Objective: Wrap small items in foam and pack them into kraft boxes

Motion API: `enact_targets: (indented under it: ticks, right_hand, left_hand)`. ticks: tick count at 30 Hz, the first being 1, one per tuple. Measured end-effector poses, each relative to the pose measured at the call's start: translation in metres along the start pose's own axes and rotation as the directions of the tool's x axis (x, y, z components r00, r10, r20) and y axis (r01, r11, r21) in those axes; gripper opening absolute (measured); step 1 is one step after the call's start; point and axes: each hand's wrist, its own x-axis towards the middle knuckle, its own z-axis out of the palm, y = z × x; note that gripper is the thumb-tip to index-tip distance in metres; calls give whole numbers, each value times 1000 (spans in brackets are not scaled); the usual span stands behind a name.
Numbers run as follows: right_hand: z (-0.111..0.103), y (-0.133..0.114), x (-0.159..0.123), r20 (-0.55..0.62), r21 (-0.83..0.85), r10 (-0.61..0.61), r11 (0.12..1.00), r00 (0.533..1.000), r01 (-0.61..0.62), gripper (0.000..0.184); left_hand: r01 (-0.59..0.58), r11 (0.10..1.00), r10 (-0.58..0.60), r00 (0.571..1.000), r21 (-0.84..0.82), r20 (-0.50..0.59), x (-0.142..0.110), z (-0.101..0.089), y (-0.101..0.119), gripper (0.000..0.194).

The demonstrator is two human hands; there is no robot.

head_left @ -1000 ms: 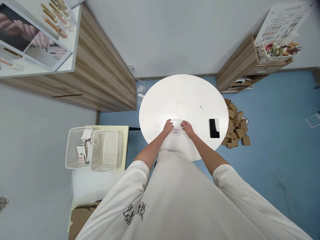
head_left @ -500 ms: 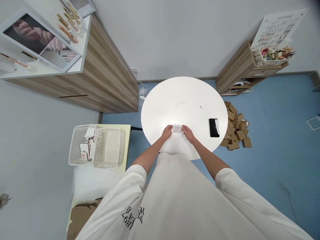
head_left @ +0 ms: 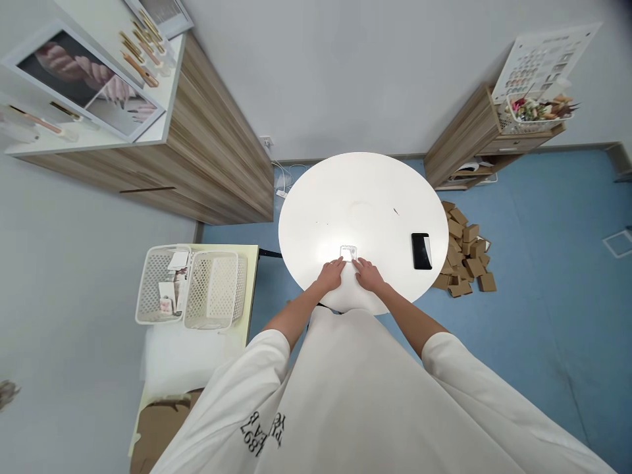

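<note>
A small clear plastic case (head_left: pixel 348 253) lies on the white oval table (head_left: pixel 363 181), close to its front edge. Its top carries a bright white patch, so the contents are hard to make out. From the near left, my left hand (head_left: pixel 331 274) has its closed fingertips on the case's front edge. My right hand (head_left: pixel 368 274) meets the same edge from the near right, fingers bent onto it. The thumbs are too small to make out clearly.
A black phone (head_left: pixel 421 251) lies on the table's right side. Small brown boxes (head_left: pixel 464 257) are heaped on the floor beyond it. White baskets (head_left: pixel 211 293) stand on a side table at left. Wooden cabinets (head_left: pixel 217 131) flank the table at the back.
Both hands have shifted from the case's left and right sides to its near edge. A bright white patch now covers much of the case, where patterned contents showed before.
</note>
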Motion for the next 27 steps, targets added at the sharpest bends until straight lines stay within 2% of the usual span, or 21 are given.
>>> enact_targets:
  ticks: [5, 12, 17, 27]
  right_hand:
    - [3, -7, 1, 32, -83, 11, 996, 999, -8, 66]
    - [4, -24, 6, 66, -108, 37, 994, 997, -30, 68]
    - [9, -55, 17, 96, -121, 17, 993, 995, -6, 71]
    - [20, -143, 53, 110, -88, 21, 996, 994, -12, 75]
  left_hand:
    - [11, 995, -19, 997, 103, 78, -3, 6, 1, 74]
    - [34, 996, -42, 994, 83, 99, -9, 3, -6, 78]
    - [62, 993, -70, 994, 104, 78, -29, -6, -33, 77]
    - [128, 988, -131, 991, 84, 31, -73, -30, -102, 75]
